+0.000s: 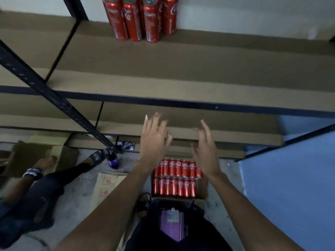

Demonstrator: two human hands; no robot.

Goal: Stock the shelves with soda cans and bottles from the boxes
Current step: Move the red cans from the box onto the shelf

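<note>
Where the left edge crops the view: a second person's hand (45, 163) with a wristband reaches into an open cardboard box (61, 154); its contents are hidden.
Shelf post (54, 98): dark, slanted across the frame, foot on the floor.
Bottle (113, 162): dark with a blue label, upright at the post's foot; label unreadable.
Flat carton (107, 185): on the floor, partly covered by the forearm.
Tall cans (139, 20): red cola, clustered at the back of the upper shelf (181, 82); tops cut off by the frame, count unclear.
Left hand (154, 140): raised, fingers spread, empty; blurred.
Short cans (175, 178): red cola, upright in two visible rows in the floor box (204, 187), below and between the hands; left cans partly hidden by the wrist.
Right hand (204, 151): raised, fingers spread and slightly bent, empty, apart from the left.
Blue panel (290, 178): fills the right side.
</note>
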